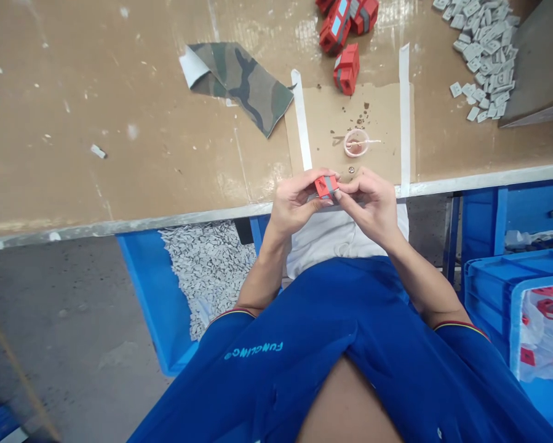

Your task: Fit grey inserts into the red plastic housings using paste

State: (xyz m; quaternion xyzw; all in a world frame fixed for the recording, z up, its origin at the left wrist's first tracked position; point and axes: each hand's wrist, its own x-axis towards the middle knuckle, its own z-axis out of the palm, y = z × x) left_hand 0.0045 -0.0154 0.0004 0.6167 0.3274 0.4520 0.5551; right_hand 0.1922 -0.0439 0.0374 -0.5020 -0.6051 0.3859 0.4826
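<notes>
Block [326, 186], red plastic, hollow, square-edged, pinched between fingers of left hand [295, 202] and right hand [366, 206].

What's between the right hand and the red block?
Nothing visible. The right hand is at the red block, its fingers against a small grey piece at the block's end. The left hand grips the block's other side.

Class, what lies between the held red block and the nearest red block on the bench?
Head view: a cardboard sheet with a small pink dish and a metal disc.
</notes>
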